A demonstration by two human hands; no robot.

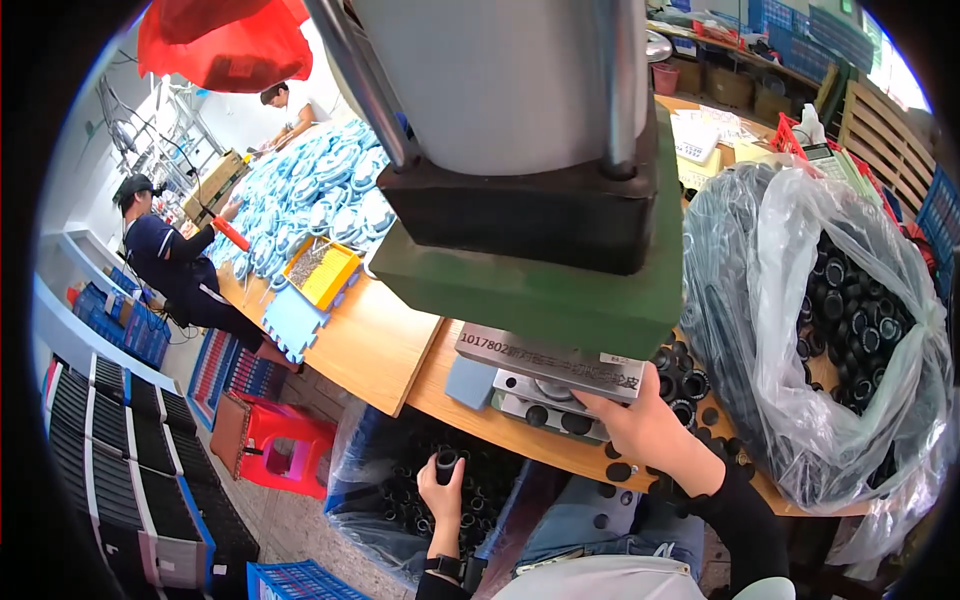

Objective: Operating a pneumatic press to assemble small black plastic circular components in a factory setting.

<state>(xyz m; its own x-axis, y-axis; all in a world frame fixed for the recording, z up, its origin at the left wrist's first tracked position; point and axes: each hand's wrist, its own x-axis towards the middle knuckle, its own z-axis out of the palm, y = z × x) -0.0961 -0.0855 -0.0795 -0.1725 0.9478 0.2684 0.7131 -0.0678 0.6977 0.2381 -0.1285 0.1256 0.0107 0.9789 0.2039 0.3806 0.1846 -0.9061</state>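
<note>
My left hand (441, 495) is closed around a black ring-shaped rubber part (446, 461), above a blue bin (345, 500) lined with clear plastic and filled with similar black parts. My right hand (655, 430) reaches into the gap of a press. Its thumb and forefinger are apart beside the grey upper die plate (550, 358). The silver lower die (540, 408) lies under its fingertips, which are partly hidden. Overhead stands the press head, a black block (520, 220) on a green plate (530, 285).
Loose black discs (620, 471) and rings (690, 384) lie right of the die. A large clear plastic bag (790, 400) of black parts stands at the right. Light-blue pieces (310, 185) and a yellow tray (325, 275) cover the far table. Two people work there. A red stool (290, 445) stands left.
</note>
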